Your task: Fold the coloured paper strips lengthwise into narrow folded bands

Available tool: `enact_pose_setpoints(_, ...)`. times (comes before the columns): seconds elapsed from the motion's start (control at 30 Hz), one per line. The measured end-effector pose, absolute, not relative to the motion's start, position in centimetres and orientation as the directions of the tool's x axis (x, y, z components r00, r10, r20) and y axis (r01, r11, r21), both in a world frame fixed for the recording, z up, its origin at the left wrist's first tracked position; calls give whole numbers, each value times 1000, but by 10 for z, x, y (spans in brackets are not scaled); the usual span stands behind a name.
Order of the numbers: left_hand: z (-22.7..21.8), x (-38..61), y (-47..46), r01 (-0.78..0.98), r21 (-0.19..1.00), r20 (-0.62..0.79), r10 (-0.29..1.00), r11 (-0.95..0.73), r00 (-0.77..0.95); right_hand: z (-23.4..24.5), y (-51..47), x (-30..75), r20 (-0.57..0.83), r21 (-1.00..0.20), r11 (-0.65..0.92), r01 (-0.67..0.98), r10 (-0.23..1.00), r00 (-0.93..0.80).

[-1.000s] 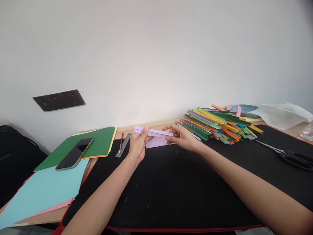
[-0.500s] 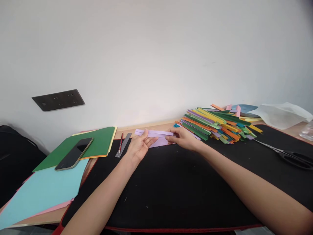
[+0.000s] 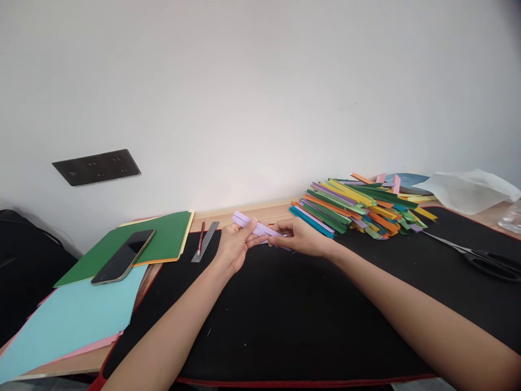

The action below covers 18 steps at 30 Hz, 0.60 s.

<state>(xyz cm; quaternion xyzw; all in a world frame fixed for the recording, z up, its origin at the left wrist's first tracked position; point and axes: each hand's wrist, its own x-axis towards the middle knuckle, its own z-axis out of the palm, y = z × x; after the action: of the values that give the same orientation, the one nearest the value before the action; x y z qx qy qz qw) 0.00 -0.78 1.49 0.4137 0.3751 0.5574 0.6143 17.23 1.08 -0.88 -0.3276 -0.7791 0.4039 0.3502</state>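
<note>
A folded strip of light purple paper point(image 3: 241, 218) is held between my two hands above the black mat point(image 3: 309, 309). My left hand point(image 3: 236, 243) pinches its left part, with the thumb on top. At the lower right end, the fingers of my right hand point(image 3: 299, 236) are closed on the same strip. The strip slants down to the right. More light purple paper shows just behind the fingers, mostly hidden by them. To the right of my right hand lies a heap of folded paper strips point(image 3: 358, 206) in many colours.
At left, a phone point(image 3: 124, 256) rests on green sheets point(image 3: 166, 236) beside light blue sheets point(image 3: 81, 315). A ruler point(image 3: 209, 239) and a pencil point(image 3: 201, 239) lie left of my hands. Scissors point(image 3: 474, 255), a translucent bag point(image 3: 468, 190) and a blue plate point(image 3: 407, 181) are at right.
The purple strip has tilted, its left end up and its right end down. My right hand has moved slightly left and down, closer to my left hand, uncovering blue strips at the heap.
</note>
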Motion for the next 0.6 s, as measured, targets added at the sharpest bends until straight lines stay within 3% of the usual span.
enact_pose_setpoints(0.23, 13, 1, -11, -198, 979, 62, 996, -47, 70, -2, 3, 165, 208, -906, 365, 213, 823, -528)
enact_pose_setpoints(0.37, 10, 4, -13, -218, 975, 88, 982, -50, 166, -4, 4, 165, 183, -933, 316, 170, 827, -532)
enact_pose_setpoints(0.6, 0, 8, -11, -292, 954, 116, 983, -69, 145, -10, 3, 157, 125, -984, 173, 43, 844, -522)
